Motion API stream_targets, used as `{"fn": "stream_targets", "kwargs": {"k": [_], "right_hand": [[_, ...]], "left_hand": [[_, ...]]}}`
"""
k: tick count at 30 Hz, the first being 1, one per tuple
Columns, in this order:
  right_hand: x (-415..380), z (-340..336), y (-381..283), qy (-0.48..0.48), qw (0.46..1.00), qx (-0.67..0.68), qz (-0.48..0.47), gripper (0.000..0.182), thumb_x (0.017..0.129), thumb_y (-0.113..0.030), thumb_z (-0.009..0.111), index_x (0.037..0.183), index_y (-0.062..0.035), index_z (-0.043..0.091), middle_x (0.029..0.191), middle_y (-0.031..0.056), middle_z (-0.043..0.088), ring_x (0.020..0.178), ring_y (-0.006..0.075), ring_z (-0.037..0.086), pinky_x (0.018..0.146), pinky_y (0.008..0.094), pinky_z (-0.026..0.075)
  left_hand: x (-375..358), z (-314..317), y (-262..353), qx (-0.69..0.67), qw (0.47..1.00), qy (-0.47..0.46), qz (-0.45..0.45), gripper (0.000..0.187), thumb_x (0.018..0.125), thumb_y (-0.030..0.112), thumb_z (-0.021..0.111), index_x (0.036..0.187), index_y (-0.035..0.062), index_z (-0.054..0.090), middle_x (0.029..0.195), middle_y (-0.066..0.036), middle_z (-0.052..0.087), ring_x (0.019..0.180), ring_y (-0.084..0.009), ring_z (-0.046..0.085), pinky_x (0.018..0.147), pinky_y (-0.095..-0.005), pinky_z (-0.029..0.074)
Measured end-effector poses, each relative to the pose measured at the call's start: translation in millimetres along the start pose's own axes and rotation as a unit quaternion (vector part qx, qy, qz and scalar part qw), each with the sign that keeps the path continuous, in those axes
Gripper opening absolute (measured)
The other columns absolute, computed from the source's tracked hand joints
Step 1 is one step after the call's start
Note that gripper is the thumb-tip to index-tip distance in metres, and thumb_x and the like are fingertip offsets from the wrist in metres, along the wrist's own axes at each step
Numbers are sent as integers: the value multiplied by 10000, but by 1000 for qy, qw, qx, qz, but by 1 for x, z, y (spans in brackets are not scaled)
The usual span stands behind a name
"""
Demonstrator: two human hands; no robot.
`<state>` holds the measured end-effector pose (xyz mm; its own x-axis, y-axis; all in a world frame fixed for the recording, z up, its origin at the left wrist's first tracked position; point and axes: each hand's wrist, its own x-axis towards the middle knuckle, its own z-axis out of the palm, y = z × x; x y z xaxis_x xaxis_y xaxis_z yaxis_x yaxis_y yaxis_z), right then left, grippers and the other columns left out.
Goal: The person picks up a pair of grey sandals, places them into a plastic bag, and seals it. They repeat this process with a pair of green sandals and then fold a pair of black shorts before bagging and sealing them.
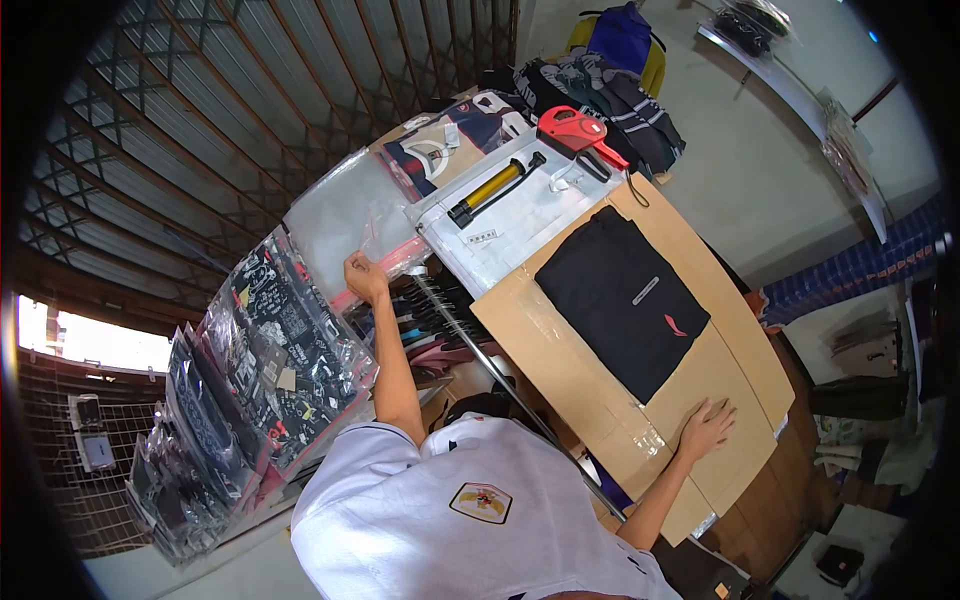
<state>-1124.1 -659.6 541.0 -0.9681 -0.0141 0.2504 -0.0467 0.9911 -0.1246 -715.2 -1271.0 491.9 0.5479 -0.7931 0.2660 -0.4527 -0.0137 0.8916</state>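
A black folded garment (pixel 625 305) with a small pink mark lies on a flat sheet of cardboard (pixel 560 365). My right hand (pixel 708 430) rests palm down on that cardboard, fingers spread, a little below the garment and holding nothing. To the left, my left hand (pixel 366 278) has its fingers curled together at the edge of a clear plastic bag (pixel 350 220) with a pink strip. The bag appears pinched between the fingers, though the fingertips are partly hidden.
On a white surface behind the cardboard lie a yellow-and-black hand pump (pixel 488 192) and a red price-label gun (pixel 575 130). Bagged patterned clothes (pixel 285 350) are stacked at left. A metal rail (pixel 470 335) with hanging clothes runs below. Dark clothes (pixel 610 95) are piled behind.
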Motion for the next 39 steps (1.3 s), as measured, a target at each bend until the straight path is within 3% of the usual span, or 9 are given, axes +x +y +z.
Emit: {"fn": "stream_targets", "kwargs": {"k": [3,14,17,19,23,26,32,35,39], "right_hand": [[-1,-3,-1,-3,1000,8,0,652,1043,-562,486,1566,-174,447,1671,117,358,1531,384,308,1189,670,235],[-6,-1,9,4,993,114,-22,639,981,-440,647,1520,-135,488,1637,149,401,1526,407,305,1183,704,199],[-10,-12,15,2,981,191,-42,667,959,-346,721,1511,-54,488,1551,196,505,1469,403,420,1196,609,276],[-12,-34,17,-40,922,383,-50,715,910,-267,785,1505,-10,482,1524,213,528,1419,389,492,1172,560,360],[-31,-115,11,-101,837,534,-66,848,860,-205,836,1571,-45,402,1558,224,483,1386,378,529,1120,500,448],[-26,-143,34,-101,833,531,-117,887,848,-174,834,1596,-84,364,1581,212,457,1372,398,539,1099,497,470],[-2,-118,121,0,888,441,-131,541,874,-89,766,1394,-76,619,1395,240,625,1257,421,624,1051,476,508],[-3,-120,153,4,879,469,-86,279,906,-60,732,1184,-37,731,1179,205,738,1078,382,721,920,420,567],[-8,-108,190,21,884,463,-52,199,913,-33,724,1110,-10,747,1045,184,767,923,321,757,790,368,586]], "left_hand": [[-4,-3,19,-49,997,5,62,169,985,129,665,1029,-32,694,906,-140,724,796,-256,697,743,-379,545],[-154,-62,200,-113,918,-306,223,201,965,157,724,1081,-4,752,892,-95,743,771,-153,666,699,-310,521],[-237,-86,240,-162,864,-413,237,165,929,100,752,1066,8,762,877,-110,734,726,-159,668,655,-306,526],[-298,-102,255,-186,818,-484,251,178,933,92,755,1085,0,760,892,-89,747,739,-129,669,677,-285,533],[-413,-141,278,-215,718,-597,287,160,910,54,764,1057,-8,764,866,-93,742,730,-112,671,670,-263,533],[-480,-174,290,-209,631,-686,297,202,900,57,769,1095,2,770,860,-114,737,718,-141,686,655,-285,550],[-562,-209,296,-213,509,-765,332,236,910,79,772,1137,13,770,894,-128,748,726,-174,704,665,-312,572],[-586,-218,292,-189,483,-783,342,248,907,77,772,1149,25,769,920,-135,749,740,-192,718,690,-313,584],[-612,-230,286,-188,462,-790,356,281,893,50,762,1171,19,744,935,-133,749,765,-207,732,721,-321,598]]}}
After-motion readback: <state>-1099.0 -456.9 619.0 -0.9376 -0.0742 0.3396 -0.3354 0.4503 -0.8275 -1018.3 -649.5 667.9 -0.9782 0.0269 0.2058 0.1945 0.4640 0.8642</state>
